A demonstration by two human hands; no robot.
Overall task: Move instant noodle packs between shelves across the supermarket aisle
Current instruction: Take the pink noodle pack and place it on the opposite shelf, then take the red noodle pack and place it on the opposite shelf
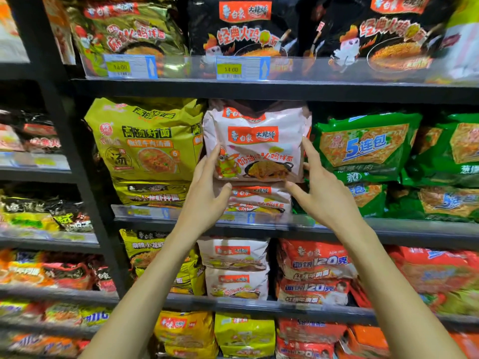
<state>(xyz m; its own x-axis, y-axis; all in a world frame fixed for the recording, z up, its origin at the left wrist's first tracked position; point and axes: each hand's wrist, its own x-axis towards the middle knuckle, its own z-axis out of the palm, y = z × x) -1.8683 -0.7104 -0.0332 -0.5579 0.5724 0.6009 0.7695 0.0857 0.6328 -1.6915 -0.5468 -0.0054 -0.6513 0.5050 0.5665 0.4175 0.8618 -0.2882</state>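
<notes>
The dark metal middle shelf (414, 233) carries, behind a clear price rail (272, 219), a flat pink-and-white noodle pack (259, 196) with a second pink pack (255, 141) upright on top. Just left of that bottom pack lie stacked yellow noodle packs (145, 141); just right, green five-packs (363, 146). Above it the top shelf (259, 90) holds black noodle packs (241, 27); below it, the lower shelf (233, 305) holds two more pink packs (236, 270).
</notes>
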